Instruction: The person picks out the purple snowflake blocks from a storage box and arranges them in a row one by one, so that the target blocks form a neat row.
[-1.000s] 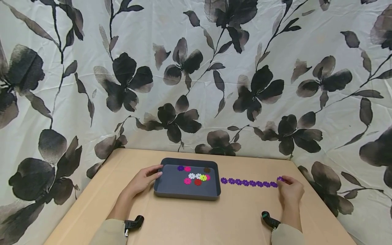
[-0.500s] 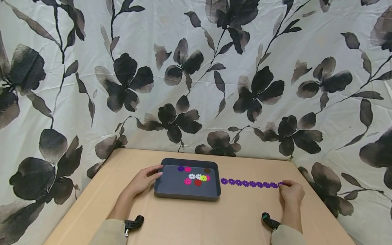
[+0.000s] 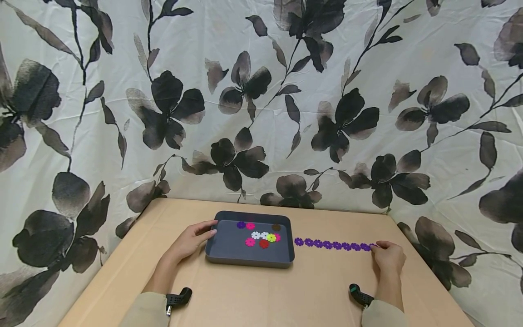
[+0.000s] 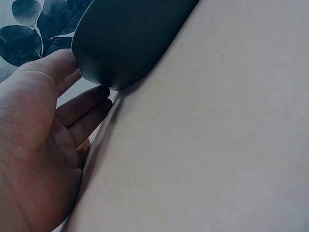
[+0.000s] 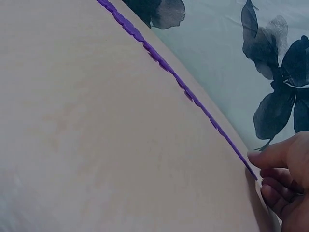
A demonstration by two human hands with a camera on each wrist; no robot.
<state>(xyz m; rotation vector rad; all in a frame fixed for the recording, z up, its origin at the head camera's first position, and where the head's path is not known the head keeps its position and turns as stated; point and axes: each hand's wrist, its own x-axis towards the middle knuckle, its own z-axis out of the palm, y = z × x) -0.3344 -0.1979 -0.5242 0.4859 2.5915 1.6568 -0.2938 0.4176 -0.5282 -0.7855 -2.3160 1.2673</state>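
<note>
A row of purple flower-shaped discs runs rightward over the table from near the tray; edge-on in the right wrist view, it looks like one thin strip. My right hand pinches the purple disc at the row's right end between thumb and finger. That disc is mostly hidden by the fingertips. At the left, my left hand holds the side of the dark grey tray, thumb and fingers at its rim and wall. Several discs lie in the tray: pink, white, yellow, red, brown and one purple.
The light wooden table ends at the back against a hanging floral cloth. Black wrist cameras sit on the left wrist and the right wrist.
My right hand has come down slightly, bringing the purple disc it pinches to the right end of the row. Over the last half second it barely moves. My left hand and the tray stay put.
</note>
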